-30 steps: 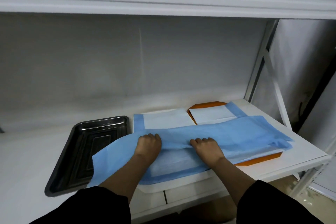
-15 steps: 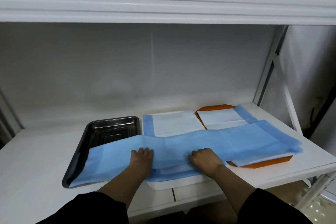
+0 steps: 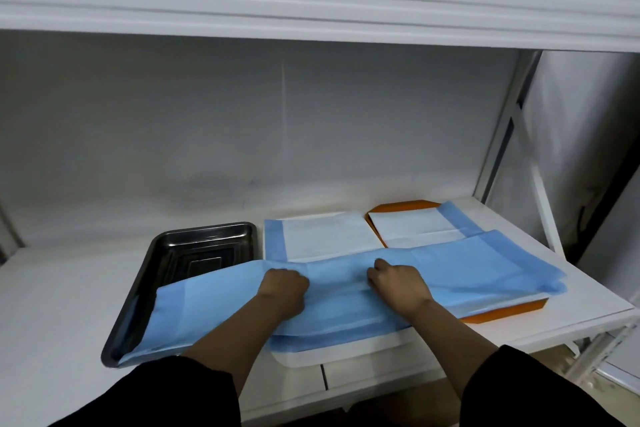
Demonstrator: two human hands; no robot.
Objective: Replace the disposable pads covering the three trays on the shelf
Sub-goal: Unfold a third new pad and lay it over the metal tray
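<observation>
Under both hands lay a light blue pad point(image 3: 346, 295) with darker blue bands at its edges. Beyond the hands, 2 pads point(image 3: 329, 236) showed white centres bordered blue. Left of the left hand point(image 3: 284, 291) sat a dark, shiny metal tray point(image 3: 194, 250); right of the right hand point(image 3: 398, 284), an orange tray point(image 3: 502, 310). The shelf point(image 3: 52, 305) was white, the sleeves point(image 3: 166, 395) black.

Just one camera here, worn on the head, looking forward and down into the shelf point(image 3: 69, 288) from close up. Wide-angle lens, so the upper shelf edge point(image 3: 311, 3) bows across the top and both forearms come in from the bottom.
</observation>
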